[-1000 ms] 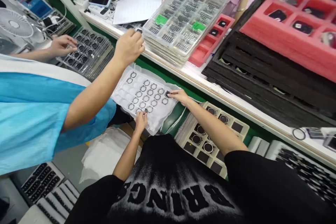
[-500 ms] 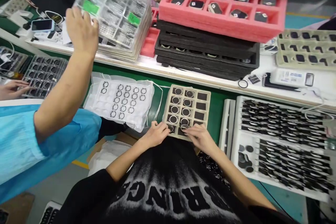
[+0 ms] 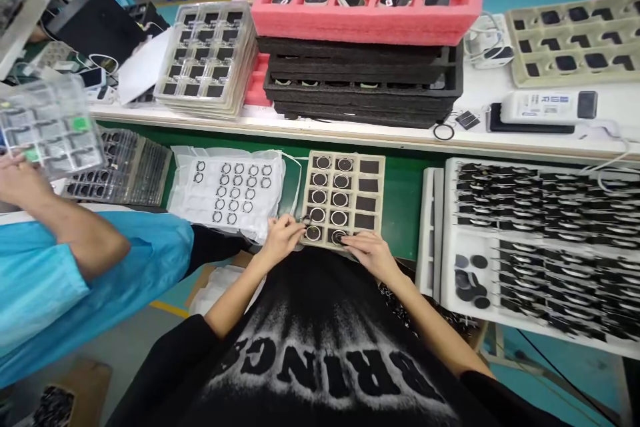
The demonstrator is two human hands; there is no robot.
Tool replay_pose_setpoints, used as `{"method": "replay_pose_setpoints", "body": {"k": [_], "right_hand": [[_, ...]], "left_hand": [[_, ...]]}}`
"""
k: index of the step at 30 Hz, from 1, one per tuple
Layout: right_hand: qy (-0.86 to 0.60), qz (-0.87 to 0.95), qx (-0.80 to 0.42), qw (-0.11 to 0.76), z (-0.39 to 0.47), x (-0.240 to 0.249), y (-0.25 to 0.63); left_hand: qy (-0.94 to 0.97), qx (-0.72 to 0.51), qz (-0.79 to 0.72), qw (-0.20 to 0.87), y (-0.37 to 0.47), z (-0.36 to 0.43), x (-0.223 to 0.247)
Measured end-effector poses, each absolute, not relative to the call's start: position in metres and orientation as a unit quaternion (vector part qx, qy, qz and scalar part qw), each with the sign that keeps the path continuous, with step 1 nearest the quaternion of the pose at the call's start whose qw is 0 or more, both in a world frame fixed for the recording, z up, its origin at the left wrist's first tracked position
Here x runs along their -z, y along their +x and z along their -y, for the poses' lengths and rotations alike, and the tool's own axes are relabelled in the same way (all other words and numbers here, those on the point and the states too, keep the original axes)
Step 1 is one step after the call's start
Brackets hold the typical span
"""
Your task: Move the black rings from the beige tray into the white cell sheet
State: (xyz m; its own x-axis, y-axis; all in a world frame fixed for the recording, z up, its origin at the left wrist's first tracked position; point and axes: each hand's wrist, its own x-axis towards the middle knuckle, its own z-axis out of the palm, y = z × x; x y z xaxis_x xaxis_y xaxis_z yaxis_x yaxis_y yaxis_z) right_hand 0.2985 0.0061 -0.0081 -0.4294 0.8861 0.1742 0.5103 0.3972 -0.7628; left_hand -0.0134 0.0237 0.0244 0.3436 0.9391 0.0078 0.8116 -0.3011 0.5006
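A beige tray [image 3: 353,195] lies in front of me on the green bench, with ringed round dark parts in its left and middle columns and dark rectangular recesses on the right. At its lower left corner, my left hand [image 3: 283,238] pinches a small dark piece by the fingertips. My right hand [image 3: 371,252] is closed at the fingertips over the bottom middle compartment, on a round part [image 3: 338,237]. A white sheet [image 3: 185,197] bearing several thin rings lies left of the tray.
A white tray [image 3: 470,235] of dark parts stands at right. Behind are black foam trays [image 3: 360,104] under a pink foam tray [image 3: 365,25], and stacked clear trays [image 3: 200,103]. At left, a person in blue holds a clear tray [image 3: 53,125].
The person at left has carried the clear tray away from the stack, down and left. A small dark piece now shows at my left fingertips. The view has shifted.
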Motion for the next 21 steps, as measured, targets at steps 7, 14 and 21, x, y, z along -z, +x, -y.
{"method": "replay_pose_setpoints", "body": {"k": [7, 14, 21], "right_hand": [[-0.558, 0.711, -0.256, 0.343, 0.011, -0.005, 0.336], [-0.494, 0.808, -0.209, 0.244, 0.024, -0.003, 0.342], [-0.506, 0.837, -0.141, 0.157, 0.035, 0.004, 0.334]], "left_hand": [[0.756, -0.165, -0.602, 0.194, 0.020, -0.032, -0.033], [0.892, -0.065, -0.423, 0.144, 0.120, -0.050, -0.030], [0.899, 0.010, -0.413, 0.144, 0.157, -0.055, -0.008]]}}
